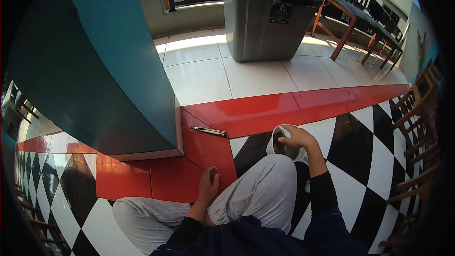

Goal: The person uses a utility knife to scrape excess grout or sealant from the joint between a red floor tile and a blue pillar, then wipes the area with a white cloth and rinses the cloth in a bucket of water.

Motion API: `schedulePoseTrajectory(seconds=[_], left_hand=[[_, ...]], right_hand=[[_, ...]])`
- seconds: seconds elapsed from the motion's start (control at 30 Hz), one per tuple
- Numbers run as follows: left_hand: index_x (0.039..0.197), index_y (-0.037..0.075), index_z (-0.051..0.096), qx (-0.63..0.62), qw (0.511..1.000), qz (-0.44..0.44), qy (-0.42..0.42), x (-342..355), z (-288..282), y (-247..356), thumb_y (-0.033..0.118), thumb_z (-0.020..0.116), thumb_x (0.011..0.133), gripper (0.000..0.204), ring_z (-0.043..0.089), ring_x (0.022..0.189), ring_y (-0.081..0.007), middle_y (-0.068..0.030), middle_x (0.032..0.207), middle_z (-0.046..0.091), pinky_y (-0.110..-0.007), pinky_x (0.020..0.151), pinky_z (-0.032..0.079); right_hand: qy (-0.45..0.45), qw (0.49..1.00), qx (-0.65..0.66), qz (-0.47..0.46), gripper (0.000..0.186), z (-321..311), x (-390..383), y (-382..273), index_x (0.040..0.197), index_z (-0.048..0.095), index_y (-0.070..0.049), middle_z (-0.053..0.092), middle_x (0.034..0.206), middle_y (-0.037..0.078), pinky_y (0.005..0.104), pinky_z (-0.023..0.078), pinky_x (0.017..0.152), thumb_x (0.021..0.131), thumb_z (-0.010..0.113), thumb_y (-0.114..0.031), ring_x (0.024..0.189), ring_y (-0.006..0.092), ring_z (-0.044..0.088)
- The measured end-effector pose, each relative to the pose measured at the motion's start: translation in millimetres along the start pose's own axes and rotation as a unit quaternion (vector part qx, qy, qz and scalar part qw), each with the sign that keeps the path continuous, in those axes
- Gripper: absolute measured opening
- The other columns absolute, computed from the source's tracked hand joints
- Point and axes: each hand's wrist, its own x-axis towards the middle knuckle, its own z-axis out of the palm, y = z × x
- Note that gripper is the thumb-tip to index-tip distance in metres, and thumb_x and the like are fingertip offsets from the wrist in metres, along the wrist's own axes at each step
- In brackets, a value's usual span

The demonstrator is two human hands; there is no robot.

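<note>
At the right, my right hand is over the mouth of a white tub, its fingers bent down inside. A whitish thing shows beside the fingers; I cannot make out what they grip. The tub stands on the checkered floor just past my right knee. My left hand hovers by my shin, above the red tiles, with loosely bent fingers and nothing visible in it. Farther out, a utility knife with a pale and black handle lies on the red tile, touched by neither hand.
A blue-green pillar rises at the left on a pale base. Beyond the red tile strip stands a grey bin with a black liner. A bench is at the far right, wooden chairs along the right edge.
</note>
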Motion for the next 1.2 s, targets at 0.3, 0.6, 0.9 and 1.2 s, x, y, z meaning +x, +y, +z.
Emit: schedulePoseTrajectory(seconds=[0.3,0.6,0.9,1.2], left_hand=[[0.119,0.002,0.049,0.058,0.998,-0.011,-0.011,-2.5,-8.9,2.0,0.003,0.051,0.088,0.031,0.065,0.084,-0.0204,-0.013,0.105,0.058,-0.031,0.073,0.05],[0.122,0.003,0.047,0.069,0.997,-0.008,-0.013,-2.3,-10.9,-6.2,0.004,0.052,0.087,0.035,0.065,0.081,-0.0209,-0.0127,0.106,0.058,-0.032,0.07,0.052],[0.124,0.004,0.045,0.074,0.997,-0.01,-0.017,-2.2,-12.0,-3.1,0.004,0.055,0.086,0.039,0.065,0.079,-0.0204,-0.0107,0.106,0.058,-0.031,0.069,0.052],[0.124,0.003,0.044,0.073,0.997,-0.016,-0.027,-1.4,-8.0,-7.8,0.004,0.053,0.087,0.038,0.064,0.08,-0.0191,-0.0109,0.106,0.058,-0.03,0.069,0.052]], right_hand=[[-0.114,0.99,0.022,0.082,0.072,49.3,-1.9,31.0,0.136,0.044,-0.028,0.053,0.126,0.021,0.042,0.054,0.078,0.073,0.048,0.007,0.1,0.0368,0.06],[-0.12,0.893,0.402,0.16,0.04,-5.0,-11.2,25.2,0.13,0.044,-0.013,0.059,0.106,0.011,0.0313,0.054,0.053,0.092,0.053,-0.009,0.076,0.0175,0.063],[0.051,0.931,0.299,0.203,0.031,9.6,-13.4,-3.1,0.098,0.06,-0.002,0.063,0.073,0.008,0.0273,0.046,0.05,0.089,0.061,-0.032,0.061,0.0133,0.062],[0.185,0.973,0.07,0.123,0.03,52.1,-5.0,19.8,0.087,0.058,-0.001,0.063,0.082,0.025,0.0503,0.047,0.068,0.089,0.055,-0.031,0.08,0.0443,0.06]])
